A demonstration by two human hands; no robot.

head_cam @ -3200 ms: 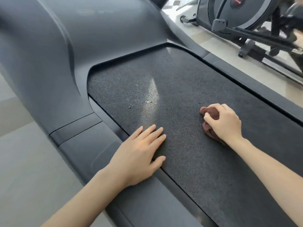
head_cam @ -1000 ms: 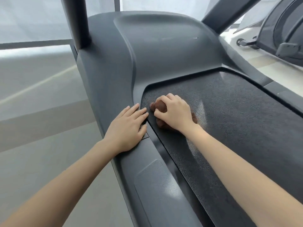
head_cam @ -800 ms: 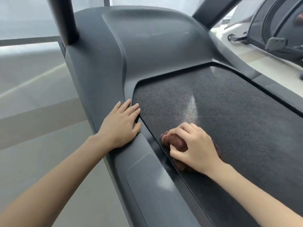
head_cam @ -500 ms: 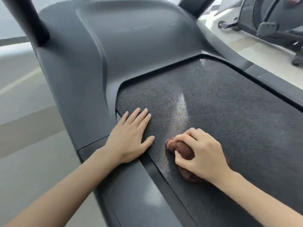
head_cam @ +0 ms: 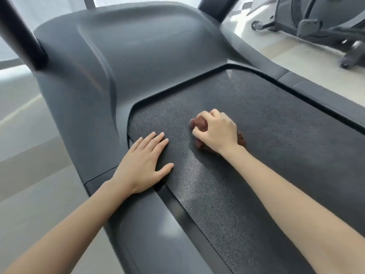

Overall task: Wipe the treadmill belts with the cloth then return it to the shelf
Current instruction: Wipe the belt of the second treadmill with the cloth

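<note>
**Wiping front end of treadmill belt, cloth bunched under right hand**

Right hand [head_cam: 216, 131] at frame centre, fingers curled tight round a wadded brown cloth [head_cam: 199, 123], pressing it onto the black textured belt [head_cam: 286, 139]. Bits of cloth poke out at the upper left of the fist and behind the wrist. Left hand [head_cam: 142, 165] lies flat just left of it, fingers straight and together, thumb out, holding nothing. Its fingertips rest on the belt and its heel on the grey side rail [head_cam: 158, 234], apparently as a brace.

The cloth sits near the belt's front curve, below the grey motor cover [head_cam: 138, 56] filling the upper middle. An exercise machine [head_cam: 316, 26] shows blurred in the upper right, with pale floor [head_cam: 35, 194] at left. No shelf in view.

Judgement: mid-wipe, this belt is not finished and the return step has not begun.

To do it well:
- Press evenly and pull long overlapping strokes across the belt's width.
- Work into the curved edge under the cover, where dust likely collects.
- A tight wad covers little, so spreading the cloth flatter would clean more per pass.
- The rough texture may drag the cloth, so grip it firmly.
- Shift the bracing hand off the belt so that patch gets wiped too.
</note>
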